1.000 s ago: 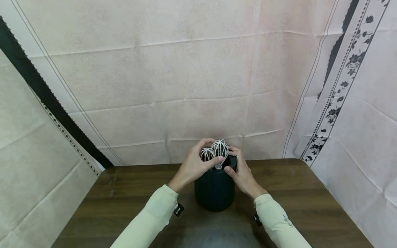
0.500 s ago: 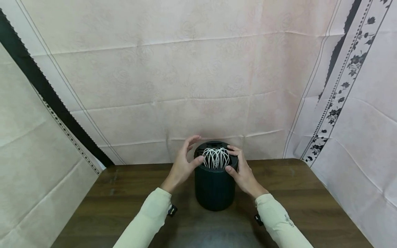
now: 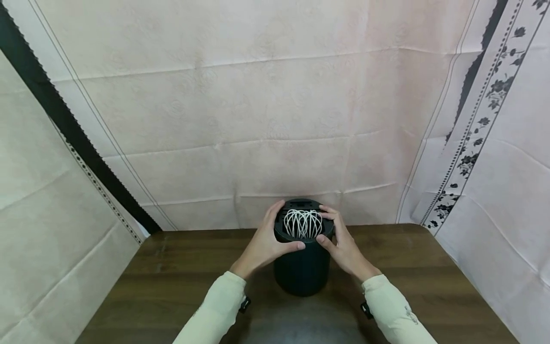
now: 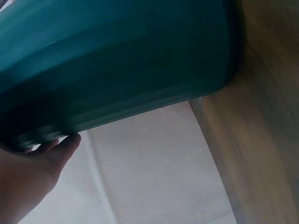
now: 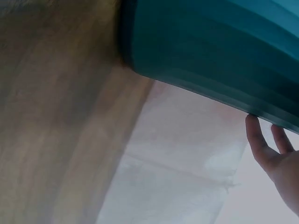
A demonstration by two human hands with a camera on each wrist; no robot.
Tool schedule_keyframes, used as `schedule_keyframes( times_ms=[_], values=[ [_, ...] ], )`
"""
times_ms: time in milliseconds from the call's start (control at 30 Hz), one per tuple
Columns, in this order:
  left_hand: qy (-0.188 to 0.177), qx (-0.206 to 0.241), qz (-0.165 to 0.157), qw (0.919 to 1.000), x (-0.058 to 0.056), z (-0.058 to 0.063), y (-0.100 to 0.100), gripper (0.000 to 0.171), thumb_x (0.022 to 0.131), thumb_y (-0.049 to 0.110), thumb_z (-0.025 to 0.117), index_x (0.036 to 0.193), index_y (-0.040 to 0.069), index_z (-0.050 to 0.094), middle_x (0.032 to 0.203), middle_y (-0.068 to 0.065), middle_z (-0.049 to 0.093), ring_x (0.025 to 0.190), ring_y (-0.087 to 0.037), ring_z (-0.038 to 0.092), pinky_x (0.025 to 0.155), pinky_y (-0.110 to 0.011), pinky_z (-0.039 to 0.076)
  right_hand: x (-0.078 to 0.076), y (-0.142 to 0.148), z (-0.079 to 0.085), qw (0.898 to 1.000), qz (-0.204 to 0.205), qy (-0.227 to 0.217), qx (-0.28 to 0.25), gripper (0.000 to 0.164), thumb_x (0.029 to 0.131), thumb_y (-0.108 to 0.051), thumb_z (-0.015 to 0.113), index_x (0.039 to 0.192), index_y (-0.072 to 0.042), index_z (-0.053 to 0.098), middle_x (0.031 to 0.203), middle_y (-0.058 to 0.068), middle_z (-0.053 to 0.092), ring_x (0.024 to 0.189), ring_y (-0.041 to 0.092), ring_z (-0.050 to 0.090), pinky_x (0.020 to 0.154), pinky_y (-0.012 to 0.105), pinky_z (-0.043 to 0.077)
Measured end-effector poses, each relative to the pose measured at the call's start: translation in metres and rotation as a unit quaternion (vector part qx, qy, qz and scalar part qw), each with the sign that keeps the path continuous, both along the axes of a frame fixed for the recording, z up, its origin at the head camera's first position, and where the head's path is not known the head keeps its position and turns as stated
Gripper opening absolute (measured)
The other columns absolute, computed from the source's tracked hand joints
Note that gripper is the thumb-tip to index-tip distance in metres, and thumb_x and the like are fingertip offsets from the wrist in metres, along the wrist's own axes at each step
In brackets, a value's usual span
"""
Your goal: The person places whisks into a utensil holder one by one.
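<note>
A dark green, round utensil holder (image 3: 302, 273) stands upright on the wooden table in the head view. White wire whisk heads (image 3: 302, 223) show inside its open top, and their lower parts are hidden in it. My left hand (image 3: 267, 242) grips the upper left side, thumb across the front and fingers reaching back along the rim. On the right, my right hand (image 3: 345, 246) holds the rim, its thumb at the front and fingers over the top edge. Both wrist views show the holder's ribbed wall (image 4: 121, 60) close up, with fingertips touching its side.
The brown wooden table (image 3: 185, 282) extends around the holder. Pale cloth (image 3: 258, 105) hangs close behind the table's back edge, with more cloth at the left and right sides.
The whisk heads, earlier standing above the rim by the left hand, now sit lower in the holder. The left hand let go of them, moved left, then came back onto the holder's side.
</note>
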State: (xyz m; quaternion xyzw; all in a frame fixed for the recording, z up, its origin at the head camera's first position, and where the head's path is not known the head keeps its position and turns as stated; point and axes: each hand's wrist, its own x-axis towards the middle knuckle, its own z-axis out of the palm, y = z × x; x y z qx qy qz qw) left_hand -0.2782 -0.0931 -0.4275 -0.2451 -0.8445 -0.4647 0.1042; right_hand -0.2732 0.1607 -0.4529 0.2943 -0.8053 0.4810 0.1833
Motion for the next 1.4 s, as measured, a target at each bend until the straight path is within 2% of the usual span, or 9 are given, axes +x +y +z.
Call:
schedule_keyframes(
  times_ms=[167, 333, 467, 567, 767, 1000, 1067, 1267, 1400],
  values=[
    [-0.002, 0.016, 0.007, 0.9998, 0.006, -0.003, 0.001, 0.113, 0.078, 0.06, 0.089, 0.167, 0.027, 0.027, 0.17, 0.013, 0.024, 0.152, -0.023, 0.037, 0.12, -0.059, 0.037, 0.012, -0.004, 0.015, 1.0, -0.012, 0.0, 0.002, 0.062, 0.101, -0.026, 0.073, 0.155, -0.021, 0.043, 0.166, 0.006, 0.034, 0.151, 0.032, 0.031, 0.113, 0.07, 0.031],
    [0.013, 0.013, 0.02, 0.9996, 0.009, -0.004, 0.004, 0.113, 0.079, 0.063, 0.087, 0.167, 0.024, 0.027, 0.171, 0.013, 0.023, 0.152, -0.023, 0.037, 0.12, -0.059, 0.037, 0.019, -0.011, 0.032, 1.0, -0.021, -0.001, 0.012, 0.07, 0.093, -0.025, 0.083, 0.154, -0.019, 0.049, 0.161, 0.009, 0.042, 0.147, 0.03, 0.041, 0.118, 0.065, 0.031],
    [0.014, 0.016, 0.03, 0.9993, 0.01, -0.005, 0.006, 0.113, 0.078, 0.063, 0.087, 0.166, 0.024, 0.028, 0.17, 0.015, 0.024, 0.151, -0.021, 0.038, 0.12, -0.057, 0.037, 0.022, -0.016, 0.042, 0.998, -0.025, -0.017, 0.046, 0.068, 0.093, -0.031, 0.085, 0.152, -0.019, 0.053, 0.157, 0.008, 0.048, 0.143, 0.029, 0.047, 0.116, 0.062, 0.039],
    [0.015, 0.022, 0.035, 0.999, 0.011, -0.006, 0.006, 0.113, 0.077, 0.062, 0.088, 0.166, 0.024, 0.029, 0.17, 0.015, 0.025, 0.151, -0.019, 0.038, 0.121, -0.057, 0.037, 0.025, -0.016, 0.049, 0.998, -0.028, -0.029, 0.051, 0.066, 0.093, -0.031, 0.084, 0.15, -0.018, 0.056, 0.155, 0.008, 0.052, 0.142, 0.031, 0.049, 0.115, 0.063, 0.04],
    [0.02, 0.022, 0.044, 0.9986, 0.011, -0.006, 0.007, 0.113, 0.077, 0.064, 0.088, 0.165, 0.025, 0.03, 0.17, 0.011, 0.026, 0.151, -0.02, 0.039, 0.119, -0.058, 0.038, 0.028, -0.014, 0.056, 0.997, -0.056, -0.05, 0.016, 0.064, 0.092, -0.035, 0.085, 0.147, -0.019, 0.057, 0.148, 0.006, 0.062, 0.139, 0.028, 0.054, 0.112, 0.064, 0.04],
    [0.008, 0.022, 0.045, 0.9987, 0.011, -0.006, 0.009, 0.112, 0.077, 0.067, 0.086, 0.166, 0.03, 0.028, 0.169, 0.017, 0.024, 0.15, -0.019, 0.039, 0.119, -0.059, 0.038, 0.03, -0.013, 0.058, 0.996, -0.071, -0.042, -0.046, 0.057, 0.095, -0.026, 0.083, 0.145, -0.021, 0.057, 0.136, 0.003, 0.069, 0.125, 0.021, 0.062, 0.103, 0.05, 0.048],
    [0.007, 0.023, 0.043, 0.9988, 0.011, -0.006, 0.009, 0.112, 0.077, 0.066, 0.086, 0.166, 0.029, 0.028, 0.169, 0.017, 0.024, 0.151, -0.02, 0.038, 0.119, -0.06, 0.037, 0.031, -0.014, 0.058, 0.996, -0.072, -0.036, -0.035, 0.059, 0.093, -0.026, 0.084, 0.145, -0.019, 0.057, 0.137, 0.004, 0.067, 0.127, 0.022, 0.061, 0.104, 0.051, 0.048],
    [0.004, 0.012, 0.037, 0.9992, 0.01, -0.004, 0.006, 0.113, 0.078, 0.067, 0.085, 0.167, 0.026, 0.027, 0.17, 0.016, 0.023, 0.152, -0.022, 0.038, 0.119, -0.06, 0.038, 0.029, -0.022, 0.06, 0.996, -0.052, -0.039, 0.065, 0.065, 0.091, -0.032, 0.086, 0.149, -0.022, 0.057, 0.143, 0.009, 0.055, 0.133, 0.029, 0.054, 0.111, 0.061, 0.043],
    [0.012, 0.014, 0.016, 0.9997, 0.011, 0.001, 0.003, 0.103, 0.084, 0.067, 0.08, 0.165, 0.025, 0.033, 0.171, 0.01, 0.026, 0.154, -0.024, 0.035, 0.12, -0.062, 0.035, 0.029, -0.024, 0.059, 0.995, -0.055, -0.05, 0.067, 0.065, 0.09, -0.031, 0.087, 0.148, -0.023, 0.058, 0.143, 0.01, 0.054, 0.131, 0.03, 0.053, 0.111, 0.062, 0.043]
  ],
)
